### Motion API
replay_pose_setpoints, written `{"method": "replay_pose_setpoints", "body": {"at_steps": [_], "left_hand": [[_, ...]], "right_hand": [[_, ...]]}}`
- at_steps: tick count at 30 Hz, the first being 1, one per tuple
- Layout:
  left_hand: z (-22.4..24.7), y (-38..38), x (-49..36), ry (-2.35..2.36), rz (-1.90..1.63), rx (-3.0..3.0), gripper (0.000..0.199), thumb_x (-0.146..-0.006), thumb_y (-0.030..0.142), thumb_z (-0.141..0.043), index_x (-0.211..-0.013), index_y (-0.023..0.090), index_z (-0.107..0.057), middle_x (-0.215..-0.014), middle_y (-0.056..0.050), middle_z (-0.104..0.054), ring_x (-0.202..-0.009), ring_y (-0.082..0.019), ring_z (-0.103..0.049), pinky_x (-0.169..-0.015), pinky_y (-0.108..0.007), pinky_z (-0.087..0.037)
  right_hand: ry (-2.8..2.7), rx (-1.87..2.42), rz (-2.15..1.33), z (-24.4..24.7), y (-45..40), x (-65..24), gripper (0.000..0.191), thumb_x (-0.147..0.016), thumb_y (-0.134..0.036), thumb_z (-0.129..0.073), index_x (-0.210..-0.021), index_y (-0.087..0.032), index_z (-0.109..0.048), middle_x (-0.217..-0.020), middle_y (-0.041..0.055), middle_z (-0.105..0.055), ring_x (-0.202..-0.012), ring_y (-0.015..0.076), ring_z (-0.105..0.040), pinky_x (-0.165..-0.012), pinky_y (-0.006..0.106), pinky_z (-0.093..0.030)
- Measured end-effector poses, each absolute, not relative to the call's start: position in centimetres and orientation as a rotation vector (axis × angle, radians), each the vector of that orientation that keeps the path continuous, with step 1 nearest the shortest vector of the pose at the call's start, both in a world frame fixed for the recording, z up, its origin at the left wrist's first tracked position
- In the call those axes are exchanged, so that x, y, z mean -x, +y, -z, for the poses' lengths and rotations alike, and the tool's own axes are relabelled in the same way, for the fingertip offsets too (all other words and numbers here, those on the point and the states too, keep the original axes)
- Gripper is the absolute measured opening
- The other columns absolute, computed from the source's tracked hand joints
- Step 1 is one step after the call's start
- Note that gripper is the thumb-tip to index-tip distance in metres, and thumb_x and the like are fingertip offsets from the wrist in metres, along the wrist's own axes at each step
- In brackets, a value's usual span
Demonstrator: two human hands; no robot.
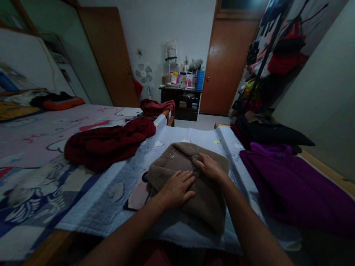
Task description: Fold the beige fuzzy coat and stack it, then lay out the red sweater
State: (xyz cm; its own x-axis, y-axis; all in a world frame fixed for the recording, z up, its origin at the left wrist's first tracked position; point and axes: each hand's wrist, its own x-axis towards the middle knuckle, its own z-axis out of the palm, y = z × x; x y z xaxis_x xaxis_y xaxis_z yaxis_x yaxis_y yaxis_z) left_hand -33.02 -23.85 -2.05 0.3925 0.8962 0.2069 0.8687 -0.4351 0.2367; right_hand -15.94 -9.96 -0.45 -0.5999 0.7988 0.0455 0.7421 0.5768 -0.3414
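A brown fleecy garment point(210, 199), folded into a bundle with its collar at the far side, lies on a light blue cloth point(91, 210). My left hand point(179, 188) rests flat on its middle, fingers stretched out. Farther up, near the collar, my right hand point(209, 166) presses on the fabric with its fingers extended. A pink flat item point(138, 194) with a dark round spot pokes out from beneath the garment's left side; what it is I cannot tell.
To the left, a dark red garment point(108, 144) lies crumpled beside the bed point(50, 129). Folded purple clothing point(294, 184) and a dark pile point(274, 129) sit on the right. Beyond are a fan point(144, 74), a black cabinet point(181, 111) and a wooden door point(223, 66).
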Motion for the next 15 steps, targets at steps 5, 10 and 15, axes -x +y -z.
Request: {"method": "replay_pose_setpoints", "body": {"at_steps": [5, 10, 15], "left_hand": [[2.3, -23.9, 33.2, 1.566, -0.559, -2.512, 0.055, -0.089, 0.043, -0.058, -0.139, 0.023, -0.047, -0.146, -0.01, -0.049, -0.136, -0.025, -0.042, -0.114, -0.046, -0.027], [2.5, -24.4, 33.2, 1.527, -0.737, -2.421, 0.048, -0.087, 0.036, -0.062, -0.132, 0.021, -0.054, -0.141, -0.011, -0.054, -0.133, -0.024, -0.046, -0.115, -0.047, -0.028], [1.8, -26.2, 33.5, 1.576, -1.151, -2.147, 0.026, -0.087, 0.022, -0.056, -0.112, 0.021, -0.065, -0.132, -0.009, -0.061, -0.127, -0.022, -0.051, -0.111, -0.044, -0.035]], "right_hand": [[-2.722, 1.39, -0.279, 1.6, -11.0, 17.0, 0.059, -0.094, -0.047, -0.044, -0.148, -0.025, -0.037, -0.158, 0.0091, -0.027, -0.145, 0.0319, -0.023, -0.112, 0.054, -0.022], [-2.695, 1.384, -0.264, 2.2, -11.3, 17.1, 0.058, -0.093, -0.045, -0.046, -0.147, -0.024, -0.038, -0.157, 0.0099, -0.028, -0.144, 0.0315, -0.023, -0.113, 0.053, -0.022], [-2.551, 1.276, -0.609, 0.2, -10.1, 15.8, 0.055, -0.096, -0.047, -0.039, -0.143, -0.019, -0.042, -0.15, 0.0115, -0.043, -0.139, 0.027, -0.036, -0.113, 0.044, -0.028]]}}
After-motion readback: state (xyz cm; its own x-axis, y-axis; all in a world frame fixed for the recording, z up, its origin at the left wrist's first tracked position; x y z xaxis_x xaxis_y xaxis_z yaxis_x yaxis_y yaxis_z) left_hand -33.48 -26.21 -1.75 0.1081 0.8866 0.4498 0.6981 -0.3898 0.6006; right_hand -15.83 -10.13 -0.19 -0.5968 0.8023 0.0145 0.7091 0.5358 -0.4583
